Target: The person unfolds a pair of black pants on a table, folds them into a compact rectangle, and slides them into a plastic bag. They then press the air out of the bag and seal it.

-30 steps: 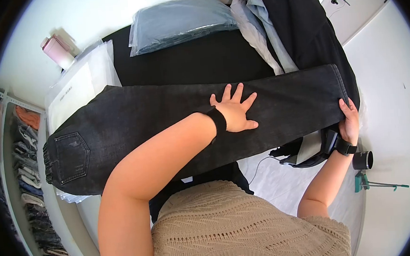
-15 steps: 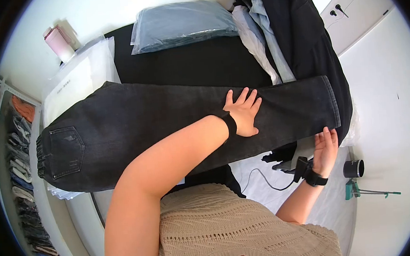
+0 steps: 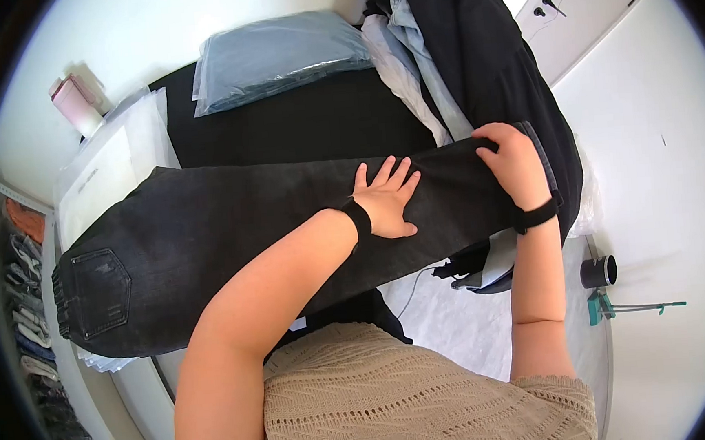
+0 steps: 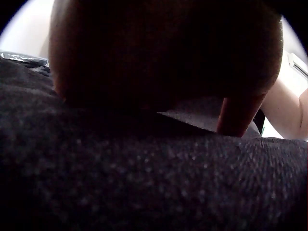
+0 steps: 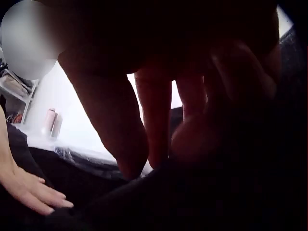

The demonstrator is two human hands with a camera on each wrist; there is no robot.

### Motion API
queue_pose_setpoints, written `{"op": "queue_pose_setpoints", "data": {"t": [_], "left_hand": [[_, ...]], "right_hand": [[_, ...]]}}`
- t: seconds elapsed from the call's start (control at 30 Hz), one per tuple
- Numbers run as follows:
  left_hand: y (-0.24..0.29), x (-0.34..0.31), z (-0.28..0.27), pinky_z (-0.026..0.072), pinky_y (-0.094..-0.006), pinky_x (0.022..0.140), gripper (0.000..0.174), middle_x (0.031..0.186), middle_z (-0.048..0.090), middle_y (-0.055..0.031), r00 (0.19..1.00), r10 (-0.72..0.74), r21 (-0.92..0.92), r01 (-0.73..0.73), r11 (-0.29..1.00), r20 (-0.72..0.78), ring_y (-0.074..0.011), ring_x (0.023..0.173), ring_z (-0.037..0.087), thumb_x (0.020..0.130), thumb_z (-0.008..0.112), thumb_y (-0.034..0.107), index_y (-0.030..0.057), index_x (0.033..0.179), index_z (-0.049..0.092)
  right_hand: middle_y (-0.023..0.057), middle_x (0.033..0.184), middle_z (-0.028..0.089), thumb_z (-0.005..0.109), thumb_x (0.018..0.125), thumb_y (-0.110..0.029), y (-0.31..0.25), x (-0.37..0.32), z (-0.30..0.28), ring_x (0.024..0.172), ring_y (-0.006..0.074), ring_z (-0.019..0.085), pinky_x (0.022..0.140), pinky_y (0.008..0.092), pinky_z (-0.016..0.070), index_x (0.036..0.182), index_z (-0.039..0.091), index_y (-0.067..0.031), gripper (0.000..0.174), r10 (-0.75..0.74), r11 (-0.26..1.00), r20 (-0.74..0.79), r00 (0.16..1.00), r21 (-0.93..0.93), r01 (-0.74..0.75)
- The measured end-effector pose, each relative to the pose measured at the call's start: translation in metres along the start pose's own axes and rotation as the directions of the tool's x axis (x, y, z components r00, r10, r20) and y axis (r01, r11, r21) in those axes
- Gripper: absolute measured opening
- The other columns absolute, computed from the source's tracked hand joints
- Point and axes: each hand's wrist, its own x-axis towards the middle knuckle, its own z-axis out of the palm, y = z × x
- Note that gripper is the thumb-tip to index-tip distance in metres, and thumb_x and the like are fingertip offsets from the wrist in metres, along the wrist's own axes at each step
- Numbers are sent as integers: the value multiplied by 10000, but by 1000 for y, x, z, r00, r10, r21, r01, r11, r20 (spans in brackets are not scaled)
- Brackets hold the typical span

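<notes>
Black jeans point(image 3: 229, 212) lie lengthwise across the front of the table, with a back pocket point(image 3: 102, 291) and gathered waistband at the left and the leg hem at the right. My left hand point(image 3: 386, 205) rests palm down on the leg with its fingers spread. Close to the hem, my right hand point(image 3: 516, 168) grips the far edge of the leg, and creases run from its fingertips. In the right wrist view its dark fingers point(image 5: 156, 115) reach down to the cloth. Denim fills the lower part of the left wrist view beneath my left hand point(image 4: 163, 57).
A bagged blue garment point(image 3: 284, 57) lies at the back of the black-covered table point(image 3: 305, 129). Clear plastic bags point(image 3: 108, 172) and a pink bottle point(image 3: 76, 106) are at the left. Black and pale blue clothes point(image 3: 471, 40) drape the right end. A shelf of folded clothes point(image 3: 36, 316) stands at far left.
My right hand has moved from the near corner of the hem, across the leg, to its far edge. The left hand stays spread on the leg.
</notes>
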Motion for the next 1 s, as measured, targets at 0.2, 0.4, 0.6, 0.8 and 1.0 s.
{"op": "queue_pose_setpoints", "data": {"t": [0.2, 0.4, 0.6, 0.8, 1.0], "left_hand": [[0, -1, 0, 13, -588, 1123, 913, 1577, -37, -139, 1000, 9, -7, -9, 1000, 6, -299, 1455, -69, 835, 579, 486, 101, 1511, 101], [-5, -6, 2, 19, -586, 1125, 904, 1576, -27, -142, 999, 23, -51, -24, 998, -23, -304, 1454, -65, 840, 574, 490, 93, 1508, 112], [-6, -5, 3, 19, -588, 1125, 903, 1576, -20, -145, 1000, 17, -24, -17, 1000, -6, -307, 1454, -62, 837, 575, 504, 91, 1506, 129], [-7, -3, 3, 19, -589, 1124, 904, 1576, -28, -142, 1000, 16, -25, -16, 1000, -1, -306, 1453, -72, 837, 575, 508, 92, 1506, 132], [-5, -4, 1, 17, -588, 1125, 897, 1578, -34, -133, 1000, 5, -14, -5, 1000, 17, -303, 1453, -75, 843, 569, 509, 97, 1507, 129]], "right_hand": [[15, 920, 629, 707, 735, -156, 2, 6, 15, 816, 257, 639, 713, 356, 509, 815, 693, -97, 100, 85, 938, 46, 995, -339, -64], [9, 914, 628, 704, 758, -185, 9, 6, 33, 753, 276, 642, 682, 372, 509, 776, 690, -95, 93, 180, 884, -208, 962, -395, -251], [106, 956, 639, 681, 777, -127, 14, 4, 13, 868, 310, 623, 794, 390, 496, 855, 665, -31, 125, -6, 973, -237, 972, -227, -50], [59, 834, 647, 683, 848, -172, -15, -71, -46, 727, 122, 566, 676, 264, 464, 984, 653, 14, 232, 435, 869, -639, 634, 113, -481], [67, 972, 609, 715, 844, -173, 15, -112, 15, 841, 147, 593, 744, 258, 463, 1158, 521, 24, 418, 663, 744, -547, 512, 404, -533]]}}
